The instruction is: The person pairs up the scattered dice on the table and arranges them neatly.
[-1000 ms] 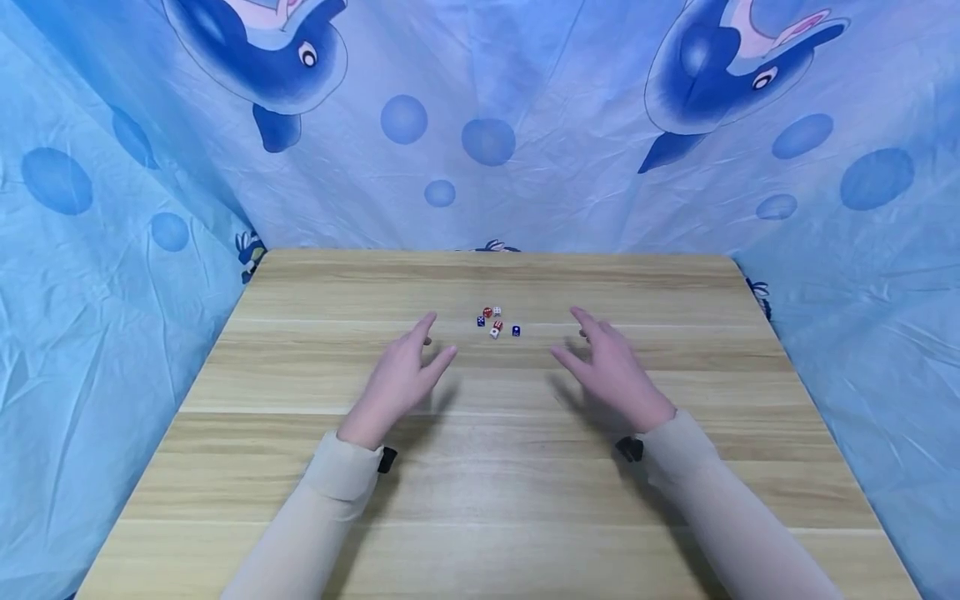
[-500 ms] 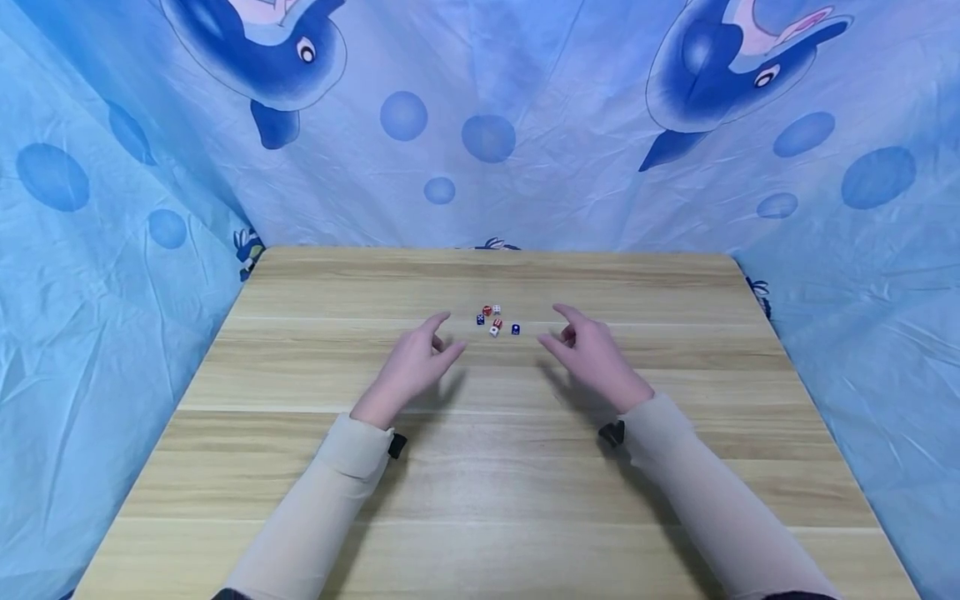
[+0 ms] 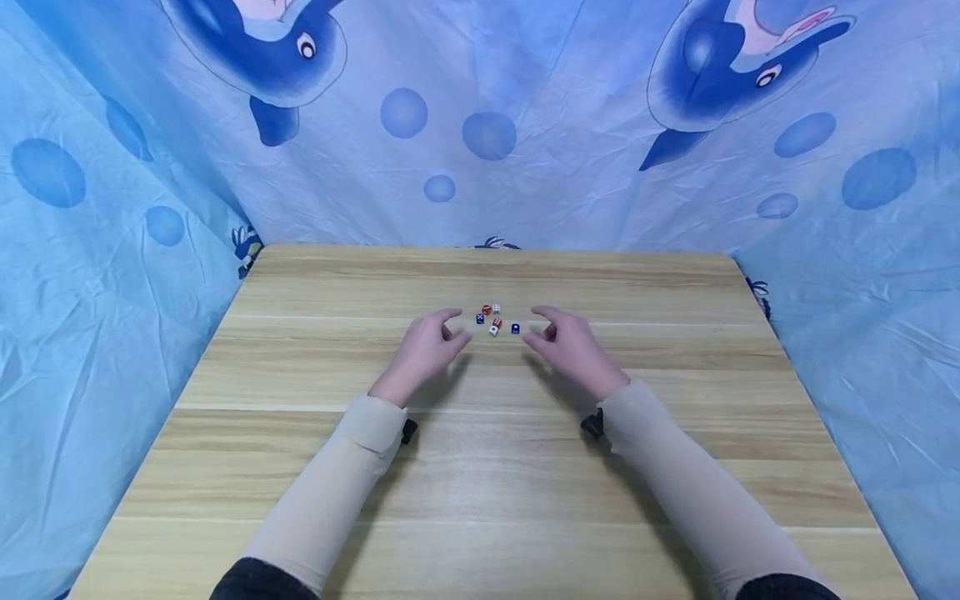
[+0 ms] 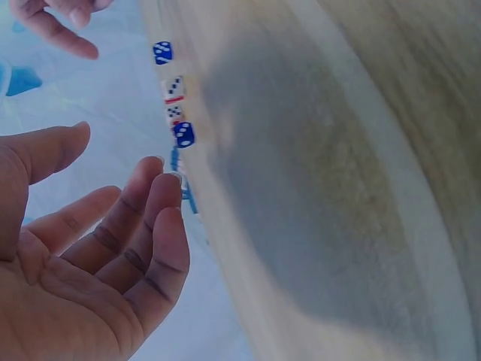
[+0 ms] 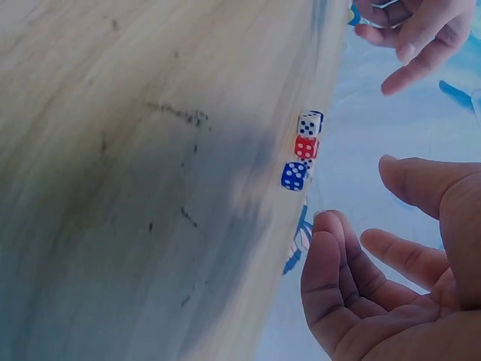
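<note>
Several small dice lie loosely grouped on the wooden table. In the head view a blue die (image 3: 480,318) is at the group's left, a red die (image 3: 487,309) and a white die (image 3: 497,308) at the back. Another red die (image 3: 497,322) and white die (image 3: 493,331) sit together in front, with a second blue die (image 3: 515,328) apart on the right. My left hand (image 3: 427,350) hovers just left of them, fingers loosely bent, holding nothing. Mirroring it, my right hand (image 3: 573,346) is close to the right blue die (image 5: 294,176), thumb and fingers apart with nothing between.
The pale wooden table (image 3: 480,467) reaches back to a blue curtain (image 3: 570,200) printed with dolphins and bubbles, which also hangs at both sides. Each hand's shadow falls on the table top beneath it.
Both hands have moved inward toward the dice, the left to the right and the right to the left. Their fingers have bent a little more. The dice have stayed in place.
</note>
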The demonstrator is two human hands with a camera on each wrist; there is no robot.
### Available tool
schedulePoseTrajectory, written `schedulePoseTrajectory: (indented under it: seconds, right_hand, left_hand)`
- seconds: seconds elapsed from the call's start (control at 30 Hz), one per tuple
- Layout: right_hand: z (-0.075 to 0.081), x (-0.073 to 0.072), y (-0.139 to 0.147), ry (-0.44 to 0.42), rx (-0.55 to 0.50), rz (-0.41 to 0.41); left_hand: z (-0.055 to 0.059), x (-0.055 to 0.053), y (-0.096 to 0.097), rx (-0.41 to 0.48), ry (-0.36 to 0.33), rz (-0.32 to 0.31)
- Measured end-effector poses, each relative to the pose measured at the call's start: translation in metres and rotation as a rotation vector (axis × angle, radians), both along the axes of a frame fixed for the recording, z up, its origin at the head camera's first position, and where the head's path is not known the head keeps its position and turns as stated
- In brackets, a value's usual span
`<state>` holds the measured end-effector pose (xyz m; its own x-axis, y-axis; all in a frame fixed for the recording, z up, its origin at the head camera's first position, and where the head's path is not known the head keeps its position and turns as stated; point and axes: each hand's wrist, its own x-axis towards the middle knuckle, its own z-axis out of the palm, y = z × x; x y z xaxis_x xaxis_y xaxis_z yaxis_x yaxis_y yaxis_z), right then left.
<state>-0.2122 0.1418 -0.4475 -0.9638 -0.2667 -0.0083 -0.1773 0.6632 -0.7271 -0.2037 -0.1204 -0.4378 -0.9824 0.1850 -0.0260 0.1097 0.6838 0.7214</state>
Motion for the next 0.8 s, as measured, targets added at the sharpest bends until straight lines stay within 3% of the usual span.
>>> schedulePoseTrajectory:
  seconds: [0.3,0.5,0.7,0.8]
  right_hand:
    - [-0.007,-0.006,-0.012,-0.022,-0.023,0.01]
    - [-0.008,-0.01,-0.023,-0.043,-0.047,0.023]
    - [-0.009,-0.011,-0.034,-0.053,-0.051,0.037]
    - [-0.009,-0.01,-0.038,-0.062,-0.063,0.045]
  left_hand:
    - [-0.01,-0.014,0.005,0.037,-0.033,0.007]
    - [-0.014,-0.025,0.009,-0.001,-0.002,0.016]
    - [-0.017,-0.037,0.015,0.0,-0.018,0.004]
    - [-0.018,-0.044,0.017,-0.043,-0.002,0.006]
